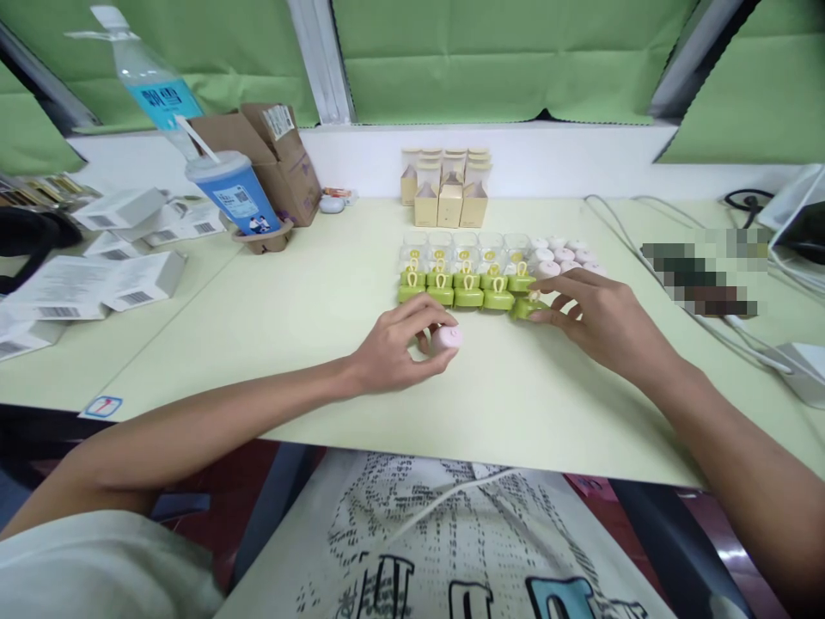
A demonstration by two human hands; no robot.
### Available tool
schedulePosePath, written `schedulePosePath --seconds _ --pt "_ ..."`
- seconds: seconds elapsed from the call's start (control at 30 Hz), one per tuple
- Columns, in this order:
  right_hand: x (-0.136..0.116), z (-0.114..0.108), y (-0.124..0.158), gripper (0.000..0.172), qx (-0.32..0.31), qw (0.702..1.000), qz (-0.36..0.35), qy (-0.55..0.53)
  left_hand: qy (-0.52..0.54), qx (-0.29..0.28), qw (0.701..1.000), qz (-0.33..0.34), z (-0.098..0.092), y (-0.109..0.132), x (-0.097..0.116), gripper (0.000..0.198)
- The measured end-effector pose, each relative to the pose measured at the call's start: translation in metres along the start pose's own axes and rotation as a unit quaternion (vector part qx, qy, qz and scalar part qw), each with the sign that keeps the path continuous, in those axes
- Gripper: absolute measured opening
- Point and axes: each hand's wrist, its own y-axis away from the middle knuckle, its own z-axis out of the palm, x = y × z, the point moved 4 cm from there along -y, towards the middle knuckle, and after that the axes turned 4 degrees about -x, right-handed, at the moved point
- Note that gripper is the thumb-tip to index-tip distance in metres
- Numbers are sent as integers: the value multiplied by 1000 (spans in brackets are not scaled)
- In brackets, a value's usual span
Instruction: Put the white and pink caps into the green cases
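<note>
Between the thumb and fingers of my left hand (409, 344) is a small pale pink round piece (447, 339), held just above the table. My right hand (596, 322) pinches a small green cap with a loop (527, 306) at the right end of the front row. Beside it stand several more green looped caps (468, 291) in two rows. Behind these are clear plastic containers (465, 251) with yellow marks. A cluster of pale pink and white round pieces (559, 254) sits to their right, just beyond my right fingers.
Small open cardboard boxes (449, 202) stand at the back by the wall. To the left are a blue cup (241, 193) in a carton holder, a bottle (158, 90), a brown box (284, 163) and white boxes (145, 279). Cables (728, 335) run along the right side.
</note>
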Motion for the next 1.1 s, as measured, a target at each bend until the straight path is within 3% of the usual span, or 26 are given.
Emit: schedulePosePath --seconds 0.4,0.5,0.6,0.73,0.83,0.93,1.07,1.1 --pt "-3 2 -1 46 3 999 45 -27 6 -15 1000 -22 1 2 -3 26" --pt "-13 -4 3 44 56 997 58 1 -9 6 1000 -17 -2 1 -3 29" --pt "-42 -2 10 36 89 993 -10 -78 -52 26 998 18 -3 -1 1 34" --pt "-92 23 16 36 -23 952 -139 -273 -89 47 991 93 2 -3 15 39" --pt "-107 26 17 30 -16 944 -179 -277 -84 53 989 113 7 -3 21 37" --pt "-86 3 12 23 59 957 -137 -248 -84 52 991 88 4 -4 18 42" --pt "-7 -49 7 34 217 967 90 -95 -116 59 991 22 -13 -6 0 35" --pt "13 -58 6 33 210 964 156 -50 -120 75 990 5 -19 -6 -7 33"
